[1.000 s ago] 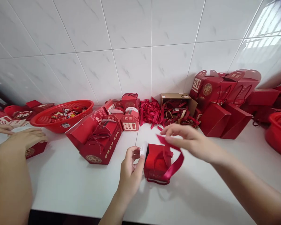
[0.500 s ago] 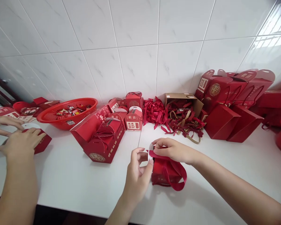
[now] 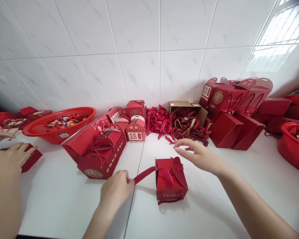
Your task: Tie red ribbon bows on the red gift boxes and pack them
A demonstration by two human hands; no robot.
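A small red gift box [image 3: 168, 181] with a cord handle at its front stands on the white table before me. A dark red ribbon [image 3: 146, 174] runs out of its top toward the left, and my left hand [image 3: 117, 189] pinches the free end, pulling it taut. One rounded flap of the box curves over its right side. My right hand [image 3: 198, 154] hovers just above and right of the box, fingers apart and holding nothing.
Larger red boxes [image 3: 102, 152] and a red basket of sweets [image 3: 62, 124] stand left. A ribbon pile [image 3: 159, 121] and a carton [image 3: 188, 104] lie behind. Red bags [image 3: 226, 129] and a red basin [image 3: 292, 146] are right. Another person's hands [image 3: 12, 159] handle a box at far left.
My left hand has drawn the ribbon out to the left. My right hand has let go and moved right. The box has turned, and the view has shifted right.
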